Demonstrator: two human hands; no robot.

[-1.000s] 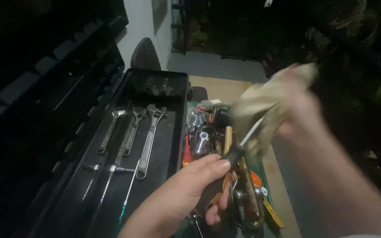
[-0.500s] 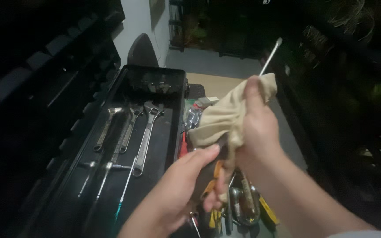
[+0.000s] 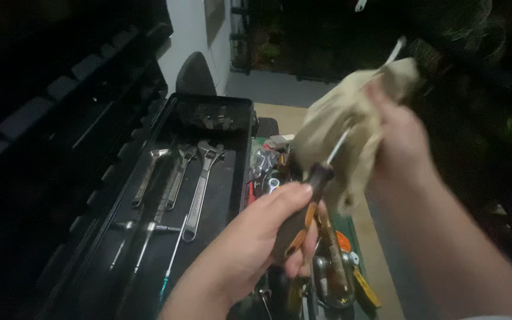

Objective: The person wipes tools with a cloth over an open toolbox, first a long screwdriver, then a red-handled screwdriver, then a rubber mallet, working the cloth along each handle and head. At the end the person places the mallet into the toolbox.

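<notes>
Above a cluttered toolbox, two bare hands work on one screwdriver (image 3: 318, 178). Its dark handle with orange accents sits in the left hand (image 3: 262, 243), whose fingers are wrapped firmly around it, thumb laid along the top. Its thin metal shaft runs up and to the right into one beige cloth (image 3: 342, 127), which hides most of the shaft; only a short stretch near the handle and the pale tip poking out past the cloth's top edge can be seen. The right hand (image 3: 401, 139) is closed around the cloth, squeezing it against the shaft, though motion blur softens its fingers.

Below and to the left lies an open black tray (image 3: 220, 195) holding three adjustable wrenches (image 3: 200, 189) side by side, plus a few slim tools lower down that are too dark to identify. Right of the tray, under the hands, a heap of mixed tools (image 3: 330, 266) shows orange, yellow and metal parts; the hands cover much of it, so its pieces cannot be counted. Surroundings are nearly black, and the lower edge cuts off both forearms.
</notes>
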